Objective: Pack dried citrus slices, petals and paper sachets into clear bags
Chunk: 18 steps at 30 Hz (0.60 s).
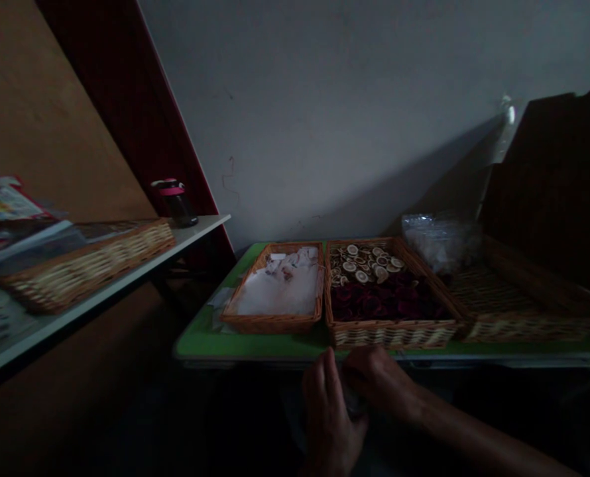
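Observation:
My left hand [329,414] and my right hand [385,383] meet low in the head view, just in front of the table's near edge. Both have their fingers drawn together around something dark and faintly shiny between them, too dim to make out. Right beyond them stands a wicker basket [394,334] with pale round dried slices [362,264] at the back and dark red slices [384,298] in front. Left of it, a smaller wicker basket [270,323] holds white sheets or pouches [280,288], their exact kind unclear.
The baskets stand on a green table [200,338] against a grey wall. At right, another wicker basket [518,328] has clear plastic bags [437,242] at its back corner. A white shelf [195,230] on the left carries a bottle [178,202] and a long basket [96,268].

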Each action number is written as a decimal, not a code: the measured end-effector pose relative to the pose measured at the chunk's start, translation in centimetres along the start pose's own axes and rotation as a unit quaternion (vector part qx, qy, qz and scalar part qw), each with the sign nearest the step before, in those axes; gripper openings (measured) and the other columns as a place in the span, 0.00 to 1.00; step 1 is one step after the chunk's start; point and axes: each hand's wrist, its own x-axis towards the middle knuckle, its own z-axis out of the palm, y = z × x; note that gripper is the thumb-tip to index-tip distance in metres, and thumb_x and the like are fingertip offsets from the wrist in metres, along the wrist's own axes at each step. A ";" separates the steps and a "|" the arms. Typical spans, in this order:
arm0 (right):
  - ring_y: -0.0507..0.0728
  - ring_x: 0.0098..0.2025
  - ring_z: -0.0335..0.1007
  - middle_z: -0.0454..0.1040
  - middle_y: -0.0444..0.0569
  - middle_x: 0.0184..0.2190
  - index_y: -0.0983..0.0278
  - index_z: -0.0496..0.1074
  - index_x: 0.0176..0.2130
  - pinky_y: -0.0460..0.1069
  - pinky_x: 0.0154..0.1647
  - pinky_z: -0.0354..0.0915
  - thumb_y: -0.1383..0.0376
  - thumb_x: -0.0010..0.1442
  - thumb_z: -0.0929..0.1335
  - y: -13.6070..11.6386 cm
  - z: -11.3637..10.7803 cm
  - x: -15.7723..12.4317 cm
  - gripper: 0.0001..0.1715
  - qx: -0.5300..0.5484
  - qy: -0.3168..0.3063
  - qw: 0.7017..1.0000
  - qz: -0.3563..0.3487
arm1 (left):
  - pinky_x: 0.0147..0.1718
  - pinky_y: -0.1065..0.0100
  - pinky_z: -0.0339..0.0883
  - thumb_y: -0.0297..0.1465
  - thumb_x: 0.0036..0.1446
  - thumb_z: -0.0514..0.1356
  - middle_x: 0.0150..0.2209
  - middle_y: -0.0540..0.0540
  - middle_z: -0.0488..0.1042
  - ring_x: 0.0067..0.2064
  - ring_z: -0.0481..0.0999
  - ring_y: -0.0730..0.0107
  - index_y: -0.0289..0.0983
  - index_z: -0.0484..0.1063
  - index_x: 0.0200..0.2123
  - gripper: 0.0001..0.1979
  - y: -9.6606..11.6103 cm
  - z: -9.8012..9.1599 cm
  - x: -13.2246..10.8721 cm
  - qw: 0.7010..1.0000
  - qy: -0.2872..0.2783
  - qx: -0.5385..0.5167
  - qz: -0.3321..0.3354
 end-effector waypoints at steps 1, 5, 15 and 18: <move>0.53 0.29 0.68 0.77 0.49 0.28 0.65 0.77 0.29 0.46 0.31 0.57 0.72 0.58 0.66 0.2 0.0 -0.2 0.10 -0.030 -0.007 1.000 -0.002 | 0.59 0.46 0.66 0.21 0.47 0.63 0.64 0.33 0.59 0.63 0.62 0.43 0.35 0.40 0.72 0.53 0.4 0.1 0.0 1.000 -0.010 -0.001 0.002; 0.54 0.32 0.70 0.76 0.51 0.34 0.64 0.79 0.32 0.46 0.31 0.58 0.70 0.62 0.67 0.7 -1.2 -1.5 0.11 -0.072 -0.034 0.997 0.011 | 0.61 0.45 0.63 0.18 0.43 0.64 0.64 0.35 0.59 0.63 0.62 0.43 0.37 0.40 0.72 0.55 1.7 0.5 0.4 0.999 -0.030 -0.019 -0.013; 0.69 0.60 0.65 0.64 0.61 0.62 0.62 0.77 0.44 0.58 0.58 0.67 0.44 0.62 0.70 1.6 -1.8 -6.6 0.26 0.143 0.090 0.986 0.010 | 0.59 0.46 0.66 0.21 0.51 0.61 0.65 0.32 0.60 0.62 0.66 0.43 0.37 0.44 0.72 0.48 3.3 0.9 2.3 0.997 -0.070 -0.008 -0.010; 0.64 0.46 0.74 0.76 0.57 0.46 0.63 0.76 0.34 0.54 0.47 0.69 0.48 0.65 0.67 2.6 -0.8 -6.9 0.23 0.200 0.117 0.970 0.079 | 0.62 0.41 0.62 0.23 0.49 0.63 0.65 0.30 0.60 0.65 0.64 0.40 0.34 0.47 0.71 0.48 4.2 0.7 2.8 0.995 -0.075 -0.060 -0.031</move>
